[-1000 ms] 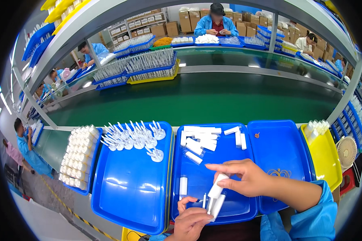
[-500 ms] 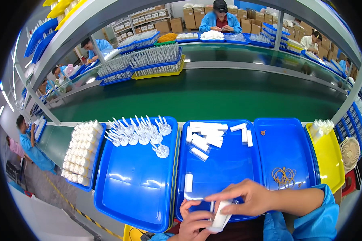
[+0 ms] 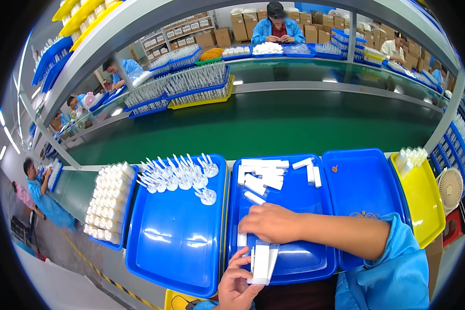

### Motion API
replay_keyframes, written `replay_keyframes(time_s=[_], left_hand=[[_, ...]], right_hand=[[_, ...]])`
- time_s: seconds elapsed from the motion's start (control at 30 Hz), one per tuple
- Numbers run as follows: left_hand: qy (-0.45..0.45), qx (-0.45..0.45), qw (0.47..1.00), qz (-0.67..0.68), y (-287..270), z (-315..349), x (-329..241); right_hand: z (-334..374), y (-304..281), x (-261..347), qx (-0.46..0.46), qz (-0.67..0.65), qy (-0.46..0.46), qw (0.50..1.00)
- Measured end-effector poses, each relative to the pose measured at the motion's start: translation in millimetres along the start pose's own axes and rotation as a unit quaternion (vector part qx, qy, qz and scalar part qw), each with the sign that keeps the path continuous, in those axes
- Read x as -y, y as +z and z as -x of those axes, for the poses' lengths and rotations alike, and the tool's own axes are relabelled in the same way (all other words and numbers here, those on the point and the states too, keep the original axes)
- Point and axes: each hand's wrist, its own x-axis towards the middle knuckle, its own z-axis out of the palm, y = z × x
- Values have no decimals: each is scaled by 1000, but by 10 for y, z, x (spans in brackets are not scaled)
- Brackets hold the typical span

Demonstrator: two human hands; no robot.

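Observation:
My left hand grips a clear plastic box near the tray's front edge, with white flat pieces standing inside it. My right hand reaches over the middle blue tray, its fingers bent down and closed on the far end of a white rectangular piece. The fingertips are partly hidden. Farther back in the same tray lies a loose group of white rectangular pieces, some in clear sleeves. A few more white pieces lie at the tray's far right corner.
To the left, a blue tray bears white spiked parts; beyond it stand packed white cylinders. At right are a blue tray with rubber bands and a yellow tray. A green belt runs behind; co-workers sit across it.
My right hand has left the clear box and moved forward and left to the lone white piece. My left hand keeps the box, which now stands more upright.

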Motion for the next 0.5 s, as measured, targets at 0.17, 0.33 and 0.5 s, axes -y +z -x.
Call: replay_keyframes(time_s=[0.17,0.33,0.5], left_hand=[[-11,-4,1000,11,-21,10,-4],[30,5,994,-104,-42,-19,36],[74,23,975,-208,-56,-92,-36]], right_hand=[[22,6,0,26,145,-72,986],[166,121,40,9,131,-8,991],[227,69,58,-2,-46,176,983]])
